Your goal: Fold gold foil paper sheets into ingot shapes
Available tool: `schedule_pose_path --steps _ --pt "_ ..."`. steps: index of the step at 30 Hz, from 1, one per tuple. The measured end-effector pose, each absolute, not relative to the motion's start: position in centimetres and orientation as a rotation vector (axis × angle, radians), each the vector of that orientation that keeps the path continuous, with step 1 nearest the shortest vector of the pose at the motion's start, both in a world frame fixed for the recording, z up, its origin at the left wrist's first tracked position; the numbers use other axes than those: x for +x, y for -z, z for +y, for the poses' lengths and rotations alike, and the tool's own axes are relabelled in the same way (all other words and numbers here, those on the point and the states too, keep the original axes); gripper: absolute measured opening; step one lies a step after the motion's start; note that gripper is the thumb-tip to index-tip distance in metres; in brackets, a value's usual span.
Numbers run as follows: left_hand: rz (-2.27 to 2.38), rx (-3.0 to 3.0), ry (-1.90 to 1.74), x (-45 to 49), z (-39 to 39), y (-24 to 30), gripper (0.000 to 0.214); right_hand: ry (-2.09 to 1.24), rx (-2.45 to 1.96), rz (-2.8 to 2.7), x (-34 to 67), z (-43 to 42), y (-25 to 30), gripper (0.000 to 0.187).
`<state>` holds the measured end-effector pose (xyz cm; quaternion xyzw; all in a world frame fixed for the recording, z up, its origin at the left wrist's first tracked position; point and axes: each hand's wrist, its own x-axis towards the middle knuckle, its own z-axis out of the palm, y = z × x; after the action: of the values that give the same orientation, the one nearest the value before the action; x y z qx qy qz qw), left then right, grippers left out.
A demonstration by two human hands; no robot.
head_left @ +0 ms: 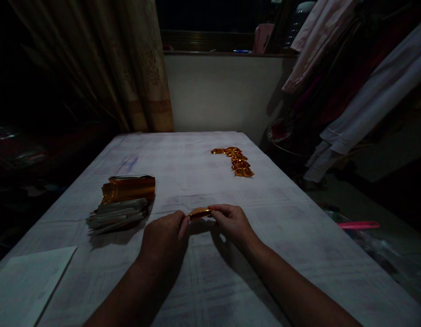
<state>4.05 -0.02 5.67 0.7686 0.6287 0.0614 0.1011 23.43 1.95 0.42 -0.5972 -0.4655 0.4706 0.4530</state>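
A small piece of folded gold foil paper point(200, 213) is held between my two hands, just above the table. My left hand point(164, 234) pinches its left end between thumb and fingers. At the other end, the thumb and fingers of my right hand point(233, 223) are closed on it. A stack of gold foil sheets point(133, 188), with grey-white edges fanned out, lies to the left of my left hand. Farther off on the right, several folded gold foil pieces point(240, 162) overlap in a bent row.
A pale checked cloth covers the table point(196, 168). A white sheet point(29, 281) lies at its near left corner. Beyond are a curtain point(138, 68) and a sill with a pink cup point(263, 38). Clothes point(367, 100) hang at right, above a pink handle point(358, 225).
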Motion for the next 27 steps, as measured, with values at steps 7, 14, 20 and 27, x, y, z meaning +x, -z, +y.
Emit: schedule_pose_path --steps 7,14,20,27 --pt "1.845 2.217 -0.309 4.1 0.2 -5.4 0.031 -1.143 -1.524 -1.116 23.5 1.9 -0.4 0.025" --pt "1.850 2.266 -0.357 3.7 0.4 -4.5 0.033 -1.108 -1.516 -1.215 23.3 1.5 -0.4 0.025" --pt "1.861 2.273 -0.320 4.0 0.4 -4.7 0.033 -1.096 -1.526 -1.253 23.2 1.4 -0.5 0.026" --pt "1.866 2.269 -0.280 4.1 0.5 -4.5 0.033 -1.117 -1.511 -1.253 22.9 1.2 -0.7 0.023"
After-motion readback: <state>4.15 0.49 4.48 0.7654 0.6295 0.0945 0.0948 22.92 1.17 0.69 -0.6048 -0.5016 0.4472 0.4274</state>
